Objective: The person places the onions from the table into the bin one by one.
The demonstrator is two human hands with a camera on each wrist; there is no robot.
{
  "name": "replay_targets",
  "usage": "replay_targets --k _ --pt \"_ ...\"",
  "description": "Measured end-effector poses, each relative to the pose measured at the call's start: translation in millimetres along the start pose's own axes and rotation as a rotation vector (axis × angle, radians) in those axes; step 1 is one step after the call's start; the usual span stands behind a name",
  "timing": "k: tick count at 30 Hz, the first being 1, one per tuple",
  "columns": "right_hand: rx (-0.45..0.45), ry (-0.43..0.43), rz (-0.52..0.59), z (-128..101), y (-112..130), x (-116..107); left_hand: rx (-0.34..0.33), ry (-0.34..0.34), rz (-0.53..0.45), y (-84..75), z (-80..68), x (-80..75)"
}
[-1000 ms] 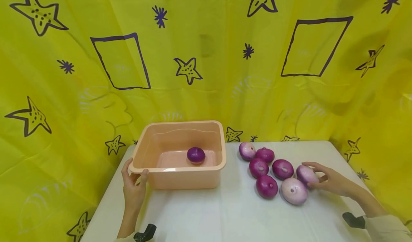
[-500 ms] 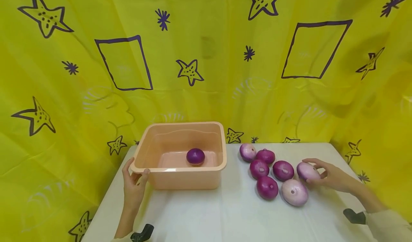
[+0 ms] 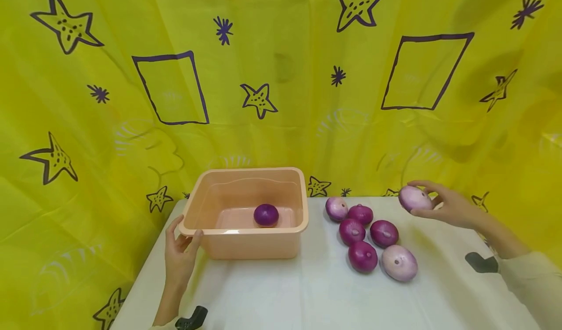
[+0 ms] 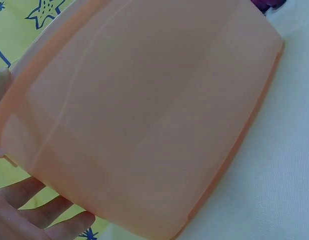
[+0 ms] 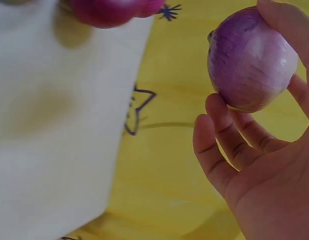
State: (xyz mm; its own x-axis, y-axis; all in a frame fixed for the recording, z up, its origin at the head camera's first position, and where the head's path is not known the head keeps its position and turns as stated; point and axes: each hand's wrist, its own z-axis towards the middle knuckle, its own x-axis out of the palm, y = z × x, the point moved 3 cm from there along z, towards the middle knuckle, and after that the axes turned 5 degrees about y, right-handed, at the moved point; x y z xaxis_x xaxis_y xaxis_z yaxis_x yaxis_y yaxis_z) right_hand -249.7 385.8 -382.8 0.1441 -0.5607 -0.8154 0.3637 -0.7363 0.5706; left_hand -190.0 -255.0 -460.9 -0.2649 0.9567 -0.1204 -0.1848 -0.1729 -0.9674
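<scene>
A pale purple-and-white onion [image 3: 414, 199] is held up above the table by my right hand [image 3: 452, 207]. In the right wrist view, thumb and fingertips grip that onion [image 5: 252, 60] at its sides. My left hand [image 3: 180, 252] holds the front left corner of a peach plastic basin [image 3: 250, 245], thumb over the rim and fingers at its side. The left wrist view is filled by the basin's outer wall [image 4: 139, 110], with fingers [image 4: 69, 225] against its edge. One dark purple onion [image 3: 266, 215] lies inside the basin.
Right of the basin, several onions cluster on the white table [image 3: 325, 291]: dark purple ones [image 3: 362, 257], a pale one [image 3: 399, 263] in front and another pale one [image 3: 336, 208] at the back. A yellow curtain [image 3: 281, 140] with drawn stars hangs behind.
My right hand has lifted the pale onion off the table, up and slightly back from beside the cluster. The left hand has stayed at the basin's corner.
</scene>
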Motion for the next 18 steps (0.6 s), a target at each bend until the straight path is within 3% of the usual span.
replay_targets --k 10,18 --pt "-0.047 -0.058 -0.002 25.2 37.3 -37.6 -0.027 -0.031 -0.096 1.4 -0.6 1.4" --pt "-0.055 -0.03 -0.039 44.3 60.9 -37.7 -0.019 -0.051 -0.088 6.4 -1.1 1.2"
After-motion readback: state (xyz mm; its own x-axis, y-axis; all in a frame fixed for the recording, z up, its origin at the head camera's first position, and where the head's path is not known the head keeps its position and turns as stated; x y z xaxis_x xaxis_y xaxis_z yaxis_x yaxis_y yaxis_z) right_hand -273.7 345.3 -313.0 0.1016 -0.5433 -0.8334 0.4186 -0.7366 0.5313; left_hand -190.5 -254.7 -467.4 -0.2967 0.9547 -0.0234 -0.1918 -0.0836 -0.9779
